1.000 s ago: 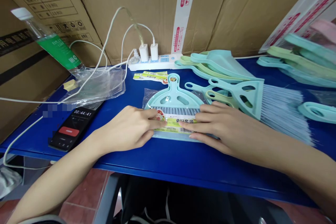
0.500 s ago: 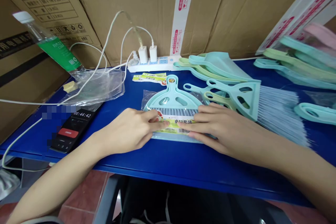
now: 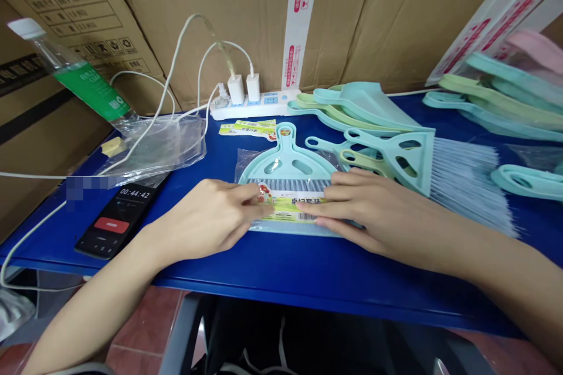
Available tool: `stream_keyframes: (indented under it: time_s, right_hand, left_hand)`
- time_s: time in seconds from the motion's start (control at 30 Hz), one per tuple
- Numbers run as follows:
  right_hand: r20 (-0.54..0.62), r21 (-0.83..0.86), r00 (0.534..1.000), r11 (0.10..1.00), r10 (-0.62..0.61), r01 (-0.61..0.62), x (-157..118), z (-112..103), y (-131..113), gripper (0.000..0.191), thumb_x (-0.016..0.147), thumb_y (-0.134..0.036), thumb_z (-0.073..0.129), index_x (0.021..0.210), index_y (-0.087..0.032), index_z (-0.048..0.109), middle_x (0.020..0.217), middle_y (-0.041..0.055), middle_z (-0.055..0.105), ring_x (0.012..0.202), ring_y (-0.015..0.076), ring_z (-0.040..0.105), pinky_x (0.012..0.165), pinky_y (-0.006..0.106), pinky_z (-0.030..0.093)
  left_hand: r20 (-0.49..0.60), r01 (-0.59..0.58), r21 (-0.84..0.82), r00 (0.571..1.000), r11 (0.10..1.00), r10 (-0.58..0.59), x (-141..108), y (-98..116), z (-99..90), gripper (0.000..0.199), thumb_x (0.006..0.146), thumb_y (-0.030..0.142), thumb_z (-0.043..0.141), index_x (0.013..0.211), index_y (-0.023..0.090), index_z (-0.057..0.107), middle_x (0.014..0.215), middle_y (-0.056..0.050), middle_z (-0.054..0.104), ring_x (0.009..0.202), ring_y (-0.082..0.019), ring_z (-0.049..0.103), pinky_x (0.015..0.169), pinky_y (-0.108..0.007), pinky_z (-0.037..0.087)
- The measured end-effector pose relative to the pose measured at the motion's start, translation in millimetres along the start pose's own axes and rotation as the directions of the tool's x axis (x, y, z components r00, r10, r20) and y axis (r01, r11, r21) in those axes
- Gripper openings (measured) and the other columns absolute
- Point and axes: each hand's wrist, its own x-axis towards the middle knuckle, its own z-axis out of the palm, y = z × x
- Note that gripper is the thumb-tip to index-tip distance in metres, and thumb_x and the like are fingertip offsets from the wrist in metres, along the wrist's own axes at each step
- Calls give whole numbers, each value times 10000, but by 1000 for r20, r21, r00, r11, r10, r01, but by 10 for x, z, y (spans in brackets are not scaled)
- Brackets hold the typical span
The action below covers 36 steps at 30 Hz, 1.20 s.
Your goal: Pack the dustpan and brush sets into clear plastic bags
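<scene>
A light-blue dustpan and brush set [image 3: 285, 152] lies in a clear plastic bag on the blue table, its handle pointing away from me. Across its lower part runs a yellow-green paper label [image 3: 288, 209] with print and a barcode. My left hand [image 3: 217, 214] has its fingers curled at the label's left end, closed on the bagged set's edge; its fingertips are partly hidden. From the right, my right hand [image 3: 369, 205] rests with fingers stretched over the label and the bag's right side. Two spare labels [image 3: 248, 128] lie behind the set.
Loose brushes [image 3: 407, 158] and stacked dustpans [image 3: 369, 105] lie to the right, with more bagged sets [image 3: 497, 99] beyond. A power strip [image 3: 259, 105] with chargers stands behind. At left are a phone [image 3: 116, 220], clear bags [image 3: 176, 143], white cables and a tilted bottle [image 3: 88, 88].
My left index finger has drawn back slightly to the left along the label. My right hand stays almost in place. The whole view has shifted a little.
</scene>
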Motion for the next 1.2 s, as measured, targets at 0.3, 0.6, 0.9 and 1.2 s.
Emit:
stream_keyframes:
  time_s: [0.3,0.6,0.9,1.2]
  right_hand:
    - [-21,-2,1000,1000,-22,22,26,32,-43,366,1035,-210,391,1114,-179,747,845,43,766,762,216,554,731,369,409]
    - [-12,29,1000,1000,-8,8,25,-29,-18,382,1050,-247,374,1158,-234,740,887,18,791,739,200,547,731,375,368]
    - [8,97,1000,995,-5,4,8,-83,7,361,1049,-247,403,958,-209,751,859,13,765,775,204,549,807,384,364]
    - [55,94,997,994,51,-56,3,-153,14,406,1045,-266,384,881,-235,754,707,22,684,738,209,525,811,406,389]
  left_hand:
    - [100,20,36,995,999,-23,94,71,60,441,932,113,440,1324,228,607,996,-30,668,653,-143,651,554,-279,496]
    - [24,74,11,997,997,-74,18,-23,7,427,899,100,444,1165,290,719,854,-5,641,613,-125,602,551,-254,435]
    - [92,213,-154,975,965,-200,-82,-120,-126,484,863,102,418,1118,333,758,738,18,613,515,-93,511,507,-231,318]
    - [121,279,-163,958,946,-262,-99,-146,-145,484,825,113,408,1037,329,785,748,9,631,515,-107,507,506,-250,298]
